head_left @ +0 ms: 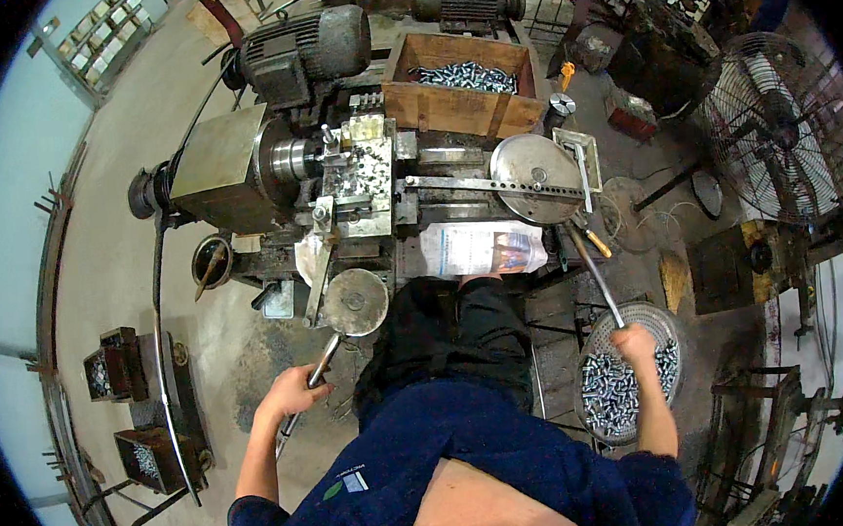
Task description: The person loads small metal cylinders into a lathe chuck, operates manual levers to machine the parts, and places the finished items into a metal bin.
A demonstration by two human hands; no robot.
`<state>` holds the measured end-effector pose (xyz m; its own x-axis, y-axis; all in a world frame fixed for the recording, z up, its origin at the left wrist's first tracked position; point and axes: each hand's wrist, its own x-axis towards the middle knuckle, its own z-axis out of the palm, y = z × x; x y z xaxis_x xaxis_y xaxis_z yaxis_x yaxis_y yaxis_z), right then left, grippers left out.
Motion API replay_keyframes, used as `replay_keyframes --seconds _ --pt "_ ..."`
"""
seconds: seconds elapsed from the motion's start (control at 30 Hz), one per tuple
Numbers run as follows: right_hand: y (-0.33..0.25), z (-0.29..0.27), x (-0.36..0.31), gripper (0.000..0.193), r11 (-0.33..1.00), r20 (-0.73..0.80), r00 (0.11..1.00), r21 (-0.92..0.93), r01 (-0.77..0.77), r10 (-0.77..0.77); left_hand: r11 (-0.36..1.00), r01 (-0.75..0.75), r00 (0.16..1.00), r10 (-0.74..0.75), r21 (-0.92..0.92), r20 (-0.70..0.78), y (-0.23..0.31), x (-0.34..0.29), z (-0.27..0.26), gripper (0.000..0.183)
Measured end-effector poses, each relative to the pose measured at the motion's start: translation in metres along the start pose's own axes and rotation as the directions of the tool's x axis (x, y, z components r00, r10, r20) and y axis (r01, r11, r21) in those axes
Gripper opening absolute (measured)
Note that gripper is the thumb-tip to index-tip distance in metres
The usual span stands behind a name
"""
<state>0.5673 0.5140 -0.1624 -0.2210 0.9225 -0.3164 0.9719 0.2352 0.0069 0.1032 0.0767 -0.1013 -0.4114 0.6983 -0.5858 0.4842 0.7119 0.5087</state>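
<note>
While the left hand is closed around the long steel lever handle of the grey lathe-like machine, the right hand reaches into the round perforated metal basket of small silvery cylindrical parts; whether it grips one I cannot tell. Many parts remain there, and the wooden crate behind already holds more.

A wooden crate filled with small metal parts stood at the far side of the lathe, beside a grey electric motor. A large floor fan stood at the right of the work area. Three dark metal boxes rested on the concrete floor at the left. A folded printed sack lay against the near side of the lathe.
</note>
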Motion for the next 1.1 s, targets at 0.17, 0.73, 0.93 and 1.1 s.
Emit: replay_keyframes --seconds 0.17,0.73,0.93,1.1 --pt "-0.013 -0.082 0.077 0.043 0.921 -0.066 0.922 -0.051 -0.386 0.383 0.981 -0.135 0.971 0.16 -0.139 0.18 -0.003 0.009 -0.008 0.042" --pt "-0.1 0.066 -0.026 0.045 0.878 -0.224 0.95 0.38 0.289 -0.216 0.81 0.344 0.885 -0.11 0.475 -0.453 -0.196 0.179 -0.076 0.042" --pt "-0.108 0.061 -0.043 0.042 0.876 -0.115 0.971 0.42 0.238 -0.209 0.861 0.506 0.52 -0.353 -0.052 -0.778 -0.197 0.216 -0.001 0.052" --pt "-0.113 0.039 -0.032 0.038 0.83 -0.188 0.928 0.416 0.372 -0.322 0.93 0.342 0.664 -0.134 0.138 -0.736 -0.233 0.225 0.002 0.043"
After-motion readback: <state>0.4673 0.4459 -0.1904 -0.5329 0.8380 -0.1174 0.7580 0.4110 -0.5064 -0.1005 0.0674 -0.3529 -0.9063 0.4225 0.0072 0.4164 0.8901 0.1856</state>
